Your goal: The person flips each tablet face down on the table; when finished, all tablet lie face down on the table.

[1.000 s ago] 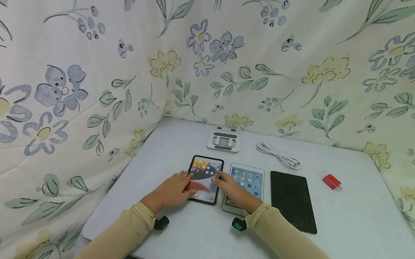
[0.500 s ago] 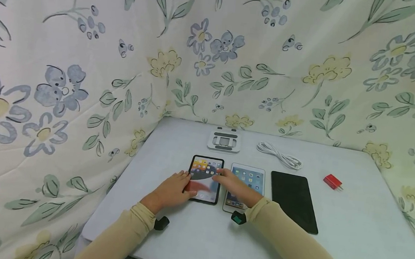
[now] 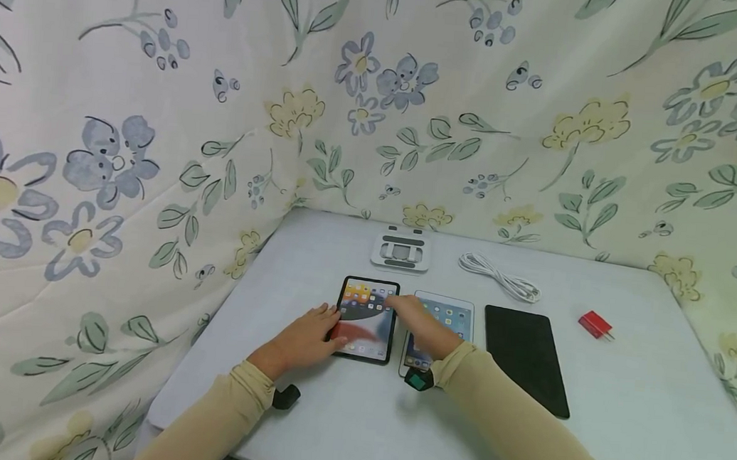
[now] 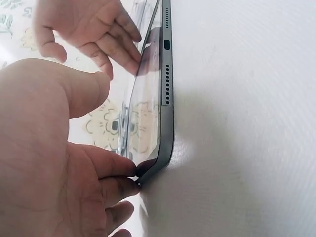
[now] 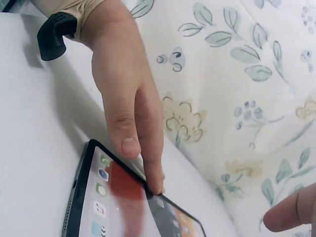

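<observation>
Left hand (image 5: 123, 81) touching edge of lit tablet (image 5: 129, 205); right hand's (image 5: 295, 210) finger visible.

Lit tablet (image 3: 366, 333): black rim, grey edge; pale screen bearing a red sweep, dark grey arc, multicoloured icons. To the lit tablet's right: second tablet (image 3: 458, 325), white rim, blue screen; beyond that, third tablet (image 3: 526, 355), plain black; farthest right, plug (image 3: 595, 324), red. Behind it: stand (image 3: 382, 252), white with grey strips; cable (image 3: 503, 278), white. Beneath: tabletop (image 3: 329, 427), white. Backdrop (image 3: 226, 56): off-white, blue and yellow flowers, grey-green leaves. Sleeves (image 3: 516, 418) in front: plain tan.
</observation>
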A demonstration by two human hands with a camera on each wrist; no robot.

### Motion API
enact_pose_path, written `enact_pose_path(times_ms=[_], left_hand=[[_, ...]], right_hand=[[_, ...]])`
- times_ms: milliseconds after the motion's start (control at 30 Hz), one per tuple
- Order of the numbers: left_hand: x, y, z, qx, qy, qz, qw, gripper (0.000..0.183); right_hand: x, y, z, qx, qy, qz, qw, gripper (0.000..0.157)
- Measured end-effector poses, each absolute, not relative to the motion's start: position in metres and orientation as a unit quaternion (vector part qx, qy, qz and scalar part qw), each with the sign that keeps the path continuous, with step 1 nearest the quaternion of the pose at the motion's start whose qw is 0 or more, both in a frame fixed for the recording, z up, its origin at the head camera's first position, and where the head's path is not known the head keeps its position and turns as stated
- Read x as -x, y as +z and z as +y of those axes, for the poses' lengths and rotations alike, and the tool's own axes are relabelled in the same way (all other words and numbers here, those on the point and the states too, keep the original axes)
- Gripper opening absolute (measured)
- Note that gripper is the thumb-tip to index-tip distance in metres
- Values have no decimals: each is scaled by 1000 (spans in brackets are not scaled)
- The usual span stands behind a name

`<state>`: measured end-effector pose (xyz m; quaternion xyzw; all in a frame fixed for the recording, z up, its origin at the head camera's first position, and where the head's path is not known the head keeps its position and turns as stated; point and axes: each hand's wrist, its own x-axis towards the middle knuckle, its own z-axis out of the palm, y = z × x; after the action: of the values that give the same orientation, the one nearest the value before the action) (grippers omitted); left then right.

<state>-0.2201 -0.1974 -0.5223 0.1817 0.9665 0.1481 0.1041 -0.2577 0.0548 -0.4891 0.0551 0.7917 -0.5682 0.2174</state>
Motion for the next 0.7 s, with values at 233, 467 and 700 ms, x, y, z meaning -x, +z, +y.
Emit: enact_pose_path(times_ms=[233, 467, 700], left_hand=[[221, -524, -198, -190, 136, 967, 99, 75], [219, -521, -199, -191, 143, 966, 96, 74], [222, -527, -200, -200, 119, 969, 85, 96]], right_hand=[[262, -485, 53, -85, -575, 781, 228, 74], [265, -485, 51, -62, -563, 789, 237, 73], [290, -496, 48, 29, -453, 879, 148, 70]])
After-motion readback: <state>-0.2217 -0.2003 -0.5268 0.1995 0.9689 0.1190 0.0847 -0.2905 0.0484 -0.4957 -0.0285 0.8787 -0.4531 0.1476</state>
